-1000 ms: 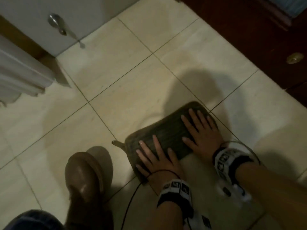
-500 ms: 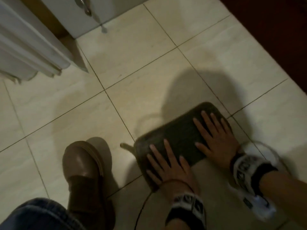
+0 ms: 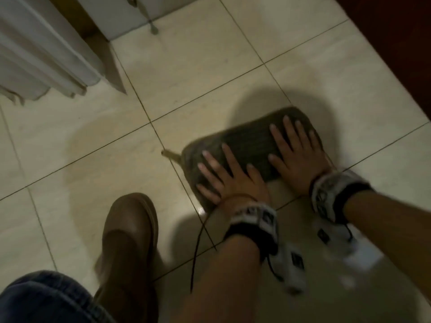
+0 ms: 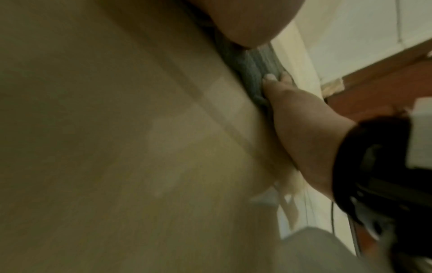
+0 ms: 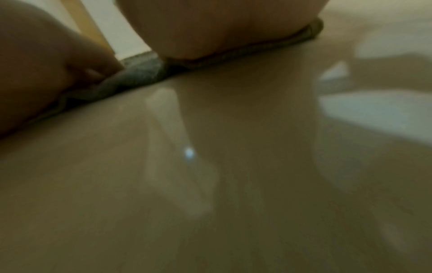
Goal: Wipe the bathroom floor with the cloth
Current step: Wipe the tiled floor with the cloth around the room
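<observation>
Floor: pale beige floor tiles with thin dark joints spread under and around both hands; they look shiny, with light reflections close to the wrists.
Dark furniture: a dark wooden piece stands beyond the right hand, well apart from it.
White cabinet: a white cabinet stands far ahead of the left hand, with a white fabric hanging further to the left.
Cloth: a dark grey-green cloth lies flat on the floor, directly under both hands; one small corner sticks out just past the left hand's fingertips.
Shoe: a brown shoe stands on the floor near the left hand, on its outer side, apart from the cloth.
Left hand: the left hand rests flat on the near left part of the cloth, fingers straight and spread wide, gripping nothing.
Right hand: the right hand presses flat on the far right part of the cloth, fingers straight and a little spread, just beside the left hand but not touching it.
Wrist views: both are blurred; the cloth edge shows squeezed between palm and floor.
</observation>
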The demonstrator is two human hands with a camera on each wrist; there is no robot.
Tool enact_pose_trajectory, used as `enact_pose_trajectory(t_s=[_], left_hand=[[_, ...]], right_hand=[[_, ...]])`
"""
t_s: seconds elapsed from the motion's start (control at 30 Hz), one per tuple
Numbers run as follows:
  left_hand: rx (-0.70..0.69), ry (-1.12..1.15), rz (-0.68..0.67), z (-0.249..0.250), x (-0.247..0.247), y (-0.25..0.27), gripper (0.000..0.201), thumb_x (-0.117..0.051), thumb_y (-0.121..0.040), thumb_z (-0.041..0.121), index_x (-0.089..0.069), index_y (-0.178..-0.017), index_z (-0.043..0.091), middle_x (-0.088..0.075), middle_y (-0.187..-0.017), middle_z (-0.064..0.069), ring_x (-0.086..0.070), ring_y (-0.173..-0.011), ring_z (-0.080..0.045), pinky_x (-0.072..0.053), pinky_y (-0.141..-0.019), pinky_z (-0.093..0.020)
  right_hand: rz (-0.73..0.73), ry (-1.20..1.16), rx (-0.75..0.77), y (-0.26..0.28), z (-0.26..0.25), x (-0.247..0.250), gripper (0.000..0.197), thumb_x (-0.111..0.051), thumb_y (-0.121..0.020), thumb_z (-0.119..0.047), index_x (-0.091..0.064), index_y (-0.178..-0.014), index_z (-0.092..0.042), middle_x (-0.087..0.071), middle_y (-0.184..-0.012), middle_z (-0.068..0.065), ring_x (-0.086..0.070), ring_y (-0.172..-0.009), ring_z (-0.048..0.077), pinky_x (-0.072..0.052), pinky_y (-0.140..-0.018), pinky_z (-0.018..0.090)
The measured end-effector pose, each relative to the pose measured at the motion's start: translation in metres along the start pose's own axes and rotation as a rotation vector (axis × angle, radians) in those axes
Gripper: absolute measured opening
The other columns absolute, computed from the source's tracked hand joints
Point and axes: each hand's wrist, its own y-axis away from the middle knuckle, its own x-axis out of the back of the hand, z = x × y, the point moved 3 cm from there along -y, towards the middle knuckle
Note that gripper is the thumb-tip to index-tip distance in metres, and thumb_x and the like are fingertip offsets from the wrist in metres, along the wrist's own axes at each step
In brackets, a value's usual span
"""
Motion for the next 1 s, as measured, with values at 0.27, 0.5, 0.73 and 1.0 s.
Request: enact_pose_trajectory(t_s=[0.27, 0.5, 0.73, 1.0], left_hand=[[-0.029, -0.021, -0.039, -0.015, 0.027, -0.036, 0.064, -0.021, -0.098, 0.047, 0.012, -0.153, 0.044, 0.024, -0.162, 0.003, 0.019, -0.149, -0.022, 0.013, -0.116, -0.055], [0.031, -0.133, 0.016, -0.076, -0.009, 0.094, 0.069, -0.033, -0.087, 0.047, -0.032, -0.153, 0.027, -0.022, -0.161, -0.014, -0.025, -0.143, -0.036, -0.019, -0.107, -0.064], [0.083, -0.053, -0.028, -0.065, 0.000, 0.072, 0.068, -0.029, -0.091, 0.050, -0.028, -0.154, 0.026, -0.017, -0.162, -0.015, -0.018, -0.146, -0.038, -0.013, -0.110, -0.064], [0.041, 0.036, -0.073, -0.034, 0.052, -0.073, 0.061, -0.019, -0.101, 0.051, 0.011, -0.154, 0.041, 0.027, -0.161, 0.001, 0.025, -0.147, -0.025, 0.017, -0.115, -0.056]], right_hand=[[-0.079, 0.029, 0.011, -0.052, -0.026, 0.019, 0.079, -0.002, -0.086, -0.070, 0.021, -0.152, -0.032, 0.026, -0.160, 0.003, 0.015, -0.149, 0.025, 0.010, -0.118, 0.043], [-0.061, -0.023, 0.055, 0.085, -0.034, -0.033, 0.072, -0.009, -0.097, -0.062, -0.008, -0.158, -0.024, -0.004, -0.164, 0.011, -0.009, -0.148, 0.028, -0.003, -0.118, 0.041], [-0.085, 0.006, 0.088, 0.080, -0.036, -0.030, 0.072, -0.009, -0.097, -0.062, -0.007, -0.158, -0.025, -0.002, -0.165, 0.008, -0.008, -0.149, 0.026, 0.005, -0.118, 0.036], [-0.032, 0.028, 0.037, -0.058, -0.064, 0.017, 0.071, -0.018, -0.098, -0.062, 0.015, -0.154, -0.032, 0.021, -0.162, 0.003, 0.014, -0.150, 0.025, 0.008, -0.119, 0.043]])
